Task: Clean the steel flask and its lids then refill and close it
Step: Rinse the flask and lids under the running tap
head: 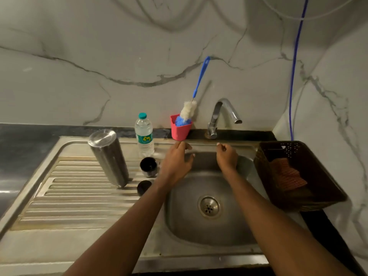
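The flask stands on the drainboard, left of the sink, flat steel end up. Two black lids sit just beside it, the nearer one partly hidden by the left forearm. A water bottle stands behind them. The left hand hovers over the sink's rim, fingers loosely spread, fingertips close under the pink cup holding a brush. The right hand hangs below the tap, fingers loosely curled, empty. A basket sits at the right.
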